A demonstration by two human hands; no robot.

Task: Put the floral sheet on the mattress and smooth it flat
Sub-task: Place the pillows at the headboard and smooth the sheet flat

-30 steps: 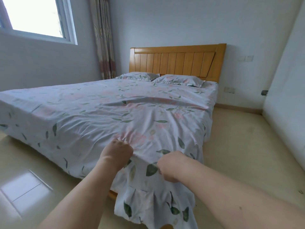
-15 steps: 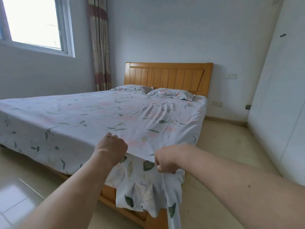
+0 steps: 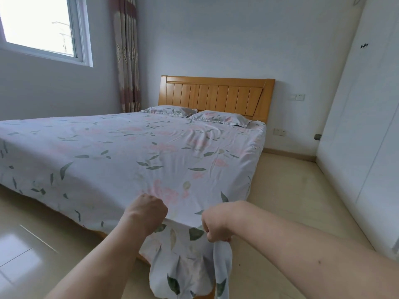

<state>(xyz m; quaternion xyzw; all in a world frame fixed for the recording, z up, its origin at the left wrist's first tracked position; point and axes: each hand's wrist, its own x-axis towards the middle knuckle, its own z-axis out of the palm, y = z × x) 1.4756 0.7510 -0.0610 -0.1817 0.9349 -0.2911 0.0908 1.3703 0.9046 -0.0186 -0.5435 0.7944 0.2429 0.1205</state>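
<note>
At the near corner of the bed, the floral sheet (image 3: pixel 133 160) lies spread over the whole mattress, reaching from the 2 pillows (image 3: pixel 195 114) by the wooden headboard (image 3: pixel 216 96) down to the foot edge. Its top surface is mostly flat, with shallow creases toward the right edge and near the pillows. Along the left and foot edges the cloth hangs over the side of the mattress, and at the near corner a loose flap of it droops past the wooden bed frame toward the floor (image 3: pixel 287 190).

The left hand (image 3: pixel 146 211) is curled into a fist on the sheet just at the corner's edge, knuckles up; the fingers are folded under, so whether they pinch cloth cannot be told for sure. The right hand (image 3: pixel 216 225) is just beside it, apart from it, with fingers curled tight around a bunched fold of the sheet that trails down below the fist.

Beyond the far left corner of the bed a patterned curtain (image 3: pixel 127 61) hangs beside a bright window (image 3: pixel 41 24). White wardrobe doors (image 3: pixel 367 137) line the right side of the room.
</note>
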